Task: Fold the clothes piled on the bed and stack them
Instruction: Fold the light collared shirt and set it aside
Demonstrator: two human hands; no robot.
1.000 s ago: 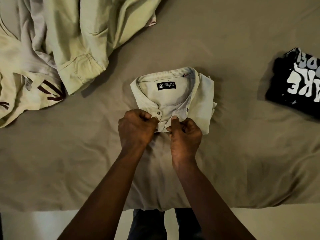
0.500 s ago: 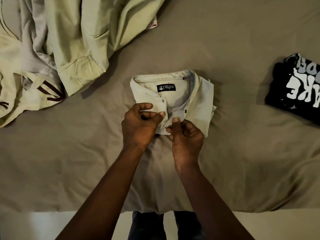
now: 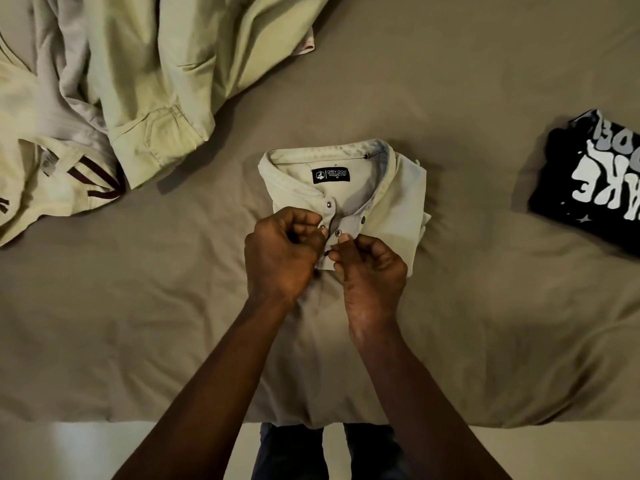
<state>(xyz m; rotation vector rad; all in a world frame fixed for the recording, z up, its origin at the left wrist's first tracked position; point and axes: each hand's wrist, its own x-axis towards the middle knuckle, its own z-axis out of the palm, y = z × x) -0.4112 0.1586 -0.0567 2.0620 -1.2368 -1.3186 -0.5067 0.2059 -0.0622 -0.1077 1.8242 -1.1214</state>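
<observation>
Pinching lower than before, left grip (image 3: 283, 252) and right grip (image 3: 372, 271) both held the folded shirt's (image 3: 398, 195) placket (image 3: 334, 221) — upper snaps (image 3: 328, 204) lay bared; stacking probably next.

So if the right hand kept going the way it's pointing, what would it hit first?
Probably the snap placket of the beige shirt, which the right hand pinches, then the collar with its black label. The left hand sits close beside that line, so they might brush.
</observation>
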